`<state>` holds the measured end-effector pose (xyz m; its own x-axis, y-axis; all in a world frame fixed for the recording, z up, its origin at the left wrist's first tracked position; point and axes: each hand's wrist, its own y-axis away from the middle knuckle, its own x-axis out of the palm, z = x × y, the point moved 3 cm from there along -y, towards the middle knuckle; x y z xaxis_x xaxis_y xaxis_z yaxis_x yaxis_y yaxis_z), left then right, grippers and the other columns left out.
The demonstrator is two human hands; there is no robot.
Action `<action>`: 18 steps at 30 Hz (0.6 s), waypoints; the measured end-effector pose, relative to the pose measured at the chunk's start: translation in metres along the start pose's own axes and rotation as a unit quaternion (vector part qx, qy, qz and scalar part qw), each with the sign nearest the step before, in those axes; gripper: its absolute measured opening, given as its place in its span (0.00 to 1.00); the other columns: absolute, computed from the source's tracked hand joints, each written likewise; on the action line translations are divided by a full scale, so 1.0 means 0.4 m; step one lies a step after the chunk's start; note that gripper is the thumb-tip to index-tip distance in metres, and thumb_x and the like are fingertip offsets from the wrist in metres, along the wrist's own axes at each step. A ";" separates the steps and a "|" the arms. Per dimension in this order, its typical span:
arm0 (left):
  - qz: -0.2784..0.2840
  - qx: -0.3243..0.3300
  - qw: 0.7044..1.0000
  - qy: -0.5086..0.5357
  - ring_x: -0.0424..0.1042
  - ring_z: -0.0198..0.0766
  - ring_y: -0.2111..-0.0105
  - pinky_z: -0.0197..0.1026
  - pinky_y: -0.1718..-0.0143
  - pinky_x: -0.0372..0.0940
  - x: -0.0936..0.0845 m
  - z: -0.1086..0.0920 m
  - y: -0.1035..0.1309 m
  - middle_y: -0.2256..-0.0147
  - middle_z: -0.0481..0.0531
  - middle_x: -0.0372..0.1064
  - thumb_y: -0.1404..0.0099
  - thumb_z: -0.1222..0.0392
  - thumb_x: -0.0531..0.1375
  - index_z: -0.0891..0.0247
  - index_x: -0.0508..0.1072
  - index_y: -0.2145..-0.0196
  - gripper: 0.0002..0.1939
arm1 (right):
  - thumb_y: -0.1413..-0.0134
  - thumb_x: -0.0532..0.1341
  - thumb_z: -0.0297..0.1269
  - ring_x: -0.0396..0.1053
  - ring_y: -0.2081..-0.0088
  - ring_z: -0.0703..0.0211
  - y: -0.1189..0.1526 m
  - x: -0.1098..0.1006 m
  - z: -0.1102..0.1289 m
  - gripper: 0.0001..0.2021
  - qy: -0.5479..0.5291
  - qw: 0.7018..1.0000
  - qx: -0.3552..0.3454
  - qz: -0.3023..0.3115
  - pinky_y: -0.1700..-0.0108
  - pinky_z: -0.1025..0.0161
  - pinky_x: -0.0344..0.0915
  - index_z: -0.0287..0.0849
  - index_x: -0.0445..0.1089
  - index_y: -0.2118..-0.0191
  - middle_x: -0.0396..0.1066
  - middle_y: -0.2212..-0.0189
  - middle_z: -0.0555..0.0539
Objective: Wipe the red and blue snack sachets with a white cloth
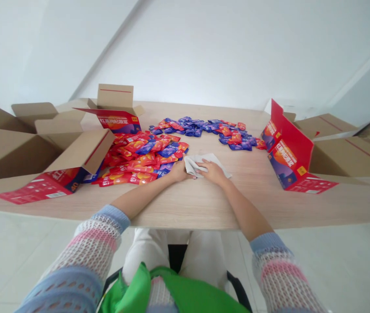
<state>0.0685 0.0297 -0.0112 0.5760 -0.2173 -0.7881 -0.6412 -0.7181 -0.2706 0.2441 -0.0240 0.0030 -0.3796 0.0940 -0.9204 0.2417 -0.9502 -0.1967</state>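
A crumpled white cloth (219, 161) lies on the wooden table, with both hands on it. My left hand (180, 171) is closed on the cloth's left edge, beside the pile of red and purple packets (136, 158). My right hand (211, 171) rests on top of the cloth with its fingers apart, pressing it near the middle. Behind the cloth, more small packets (191, 126) lie in a curved band across the table.
Open cardboard boxes (57, 178) stand at the left, with a red printed one (116, 119) behind the pile. At the right are more open red boxes (289, 161). The table's front edge (185, 227) runs below my forearms.
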 end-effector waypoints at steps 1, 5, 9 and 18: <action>-0.011 -0.030 0.999 0.014 0.67 0.52 0.47 0.50 0.47 0.61 0.001 -0.005 0.002 0.51 0.62 0.70 0.56 0.48 0.71 0.67 0.50 0.37 0.55 | 0.41 0.57 0.48 0.58 0.40 0.52 -0.003 -0.002 -0.017 0.21 0.011 1.000 0.026 -0.007 0.40 0.56 0.52 0.54 0.65 0.43 0.64 0.43 0.48; -0.002 -0.091 0.995 0.028 0.66 0.50 0.47 0.45 0.47 0.60 0.003 -0.029 0.008 0.53 0.61 0.72 0.56 0.48 0.71 0.69 0.50 0.37 0.55 | 0.40 0.54 0.51 0.66 0.47 0.49 -0.006 -0.008 -0.085 0.20 0.061 0.989 0.128 -0.032 0.46 0.55 0.59 0.56 0.66 0.44 0.63 0.42 0.46; 0.004 -0.077 0.997 0.018 0.64 0.50 0.45 0.44 0.43 0.55 -0.002 -0.041 0.016 0.49 0.61 0.69 0.53 0.46 0.69 0.68 0.59 0.41 0.46 | 0.39 0.54 0.49 0.70 0.52 0.49 0.011 -0.023 -0.137 0.18 0.069 0.975 0.194 -0.080 0.50 0.56 0.63 0.56 0.68 0.46 0.69 0.47 0.46; -0.030 -0.035 0.997 0.055 0.67 0.50 0.47 0.49 0.45 0.59 0.010 -0.012 0.021 0.50 0.58 0.70 0.55 0.45 0.69 0.64 0.58 0.41 0.48 | 0.37 0.52 0.44 0.71 0.53 0.53 0.052 -0.037 -0.063 0.18 -0.071 0.980 0.087 -0.164 0.52 0.59 0.65 0.48 0.69 0.46 0.73 0.53 0.47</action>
<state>0.0677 0.0197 -0.0140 0.6673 -0.2402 -0.7050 -0.5690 -0.7752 -0.2744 0.2774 -0.0376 0.0038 -0.5343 0.3727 -0.7587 -0.0647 -0.9130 -0.4029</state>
